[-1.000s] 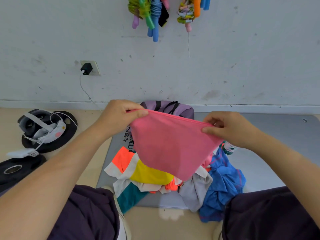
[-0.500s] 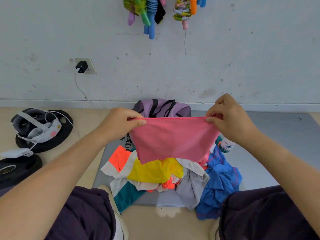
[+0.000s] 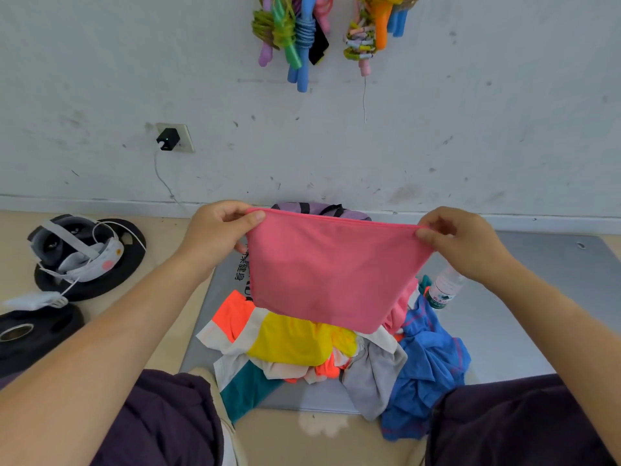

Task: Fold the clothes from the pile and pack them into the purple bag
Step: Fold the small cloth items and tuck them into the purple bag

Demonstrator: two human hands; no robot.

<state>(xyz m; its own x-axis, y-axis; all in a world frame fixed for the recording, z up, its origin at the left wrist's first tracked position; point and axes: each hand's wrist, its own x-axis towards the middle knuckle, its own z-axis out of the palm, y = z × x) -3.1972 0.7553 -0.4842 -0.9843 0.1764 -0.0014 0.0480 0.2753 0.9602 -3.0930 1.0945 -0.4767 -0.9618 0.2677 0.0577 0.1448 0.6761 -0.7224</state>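
Note:
I hold a pink garment (image 3: pixel 331 272) stretched in the air by its top edge. My left hand (image 3: pixel 218 232) pinches its left corner and my right hand (image 3: pixel 460 242) pinches its right corner. Below it, on the grey mat (image 3: pixel 524 317), lies the pile of clothes (image 3: pixel 302 348), with yellow, orange, white, teal, grey and blue (image 3: pixel 430 364) pieces. The purple bag (image 3: pixel 322 210) with black straps stands at the wall, mostly hidden behind the pink garment.
A plastic water bottle (image 3: pixel 443 290) lies on the mat right of the pile. A headset with a white cable (image 3: pixel 77 250) rests on black weight plates (image 3: pixel 37 334) at the left. Skipping ropes (image 3: pixel 295 31) hang on the wall above. My knees fill the bottom corners.
My hands moved further apart and drew the pink garment's top edge taut, so it hangs wider and flatter. My right hand dropped back level with the left.

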